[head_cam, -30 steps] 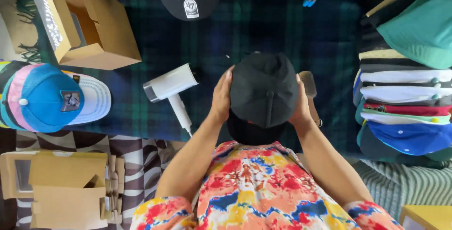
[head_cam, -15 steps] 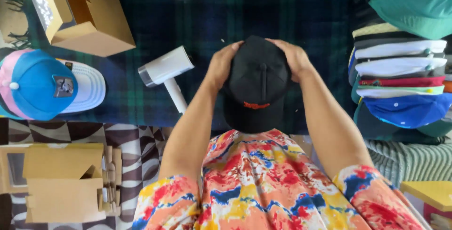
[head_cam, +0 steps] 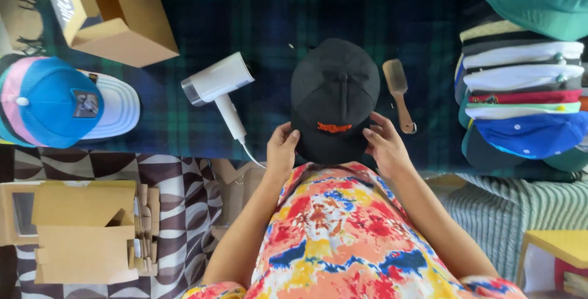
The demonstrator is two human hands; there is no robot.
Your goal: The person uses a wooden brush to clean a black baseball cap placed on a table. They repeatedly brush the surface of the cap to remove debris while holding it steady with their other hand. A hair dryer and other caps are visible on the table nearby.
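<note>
A: How is the black cap (head_cam: 334,94) held, and why so?

B: The left hand (head_cam: 282,150) and right hand (head_cam: 384,146) pinch its near rim from either side, fingers curled narrowly onto the fabric; judged a two-sided grip that keeps the crown from collapsing.

A: Position and orientation?

B: It lies crown up on the plaid blanket (head_cam: 275,48), toward the near edge, between the white hair dryer (head_cam: 219,84) and the wooden brush (head_cam: 399,94). Its long axis runs far to near; the orange embroidery faces the wearer.
</note>
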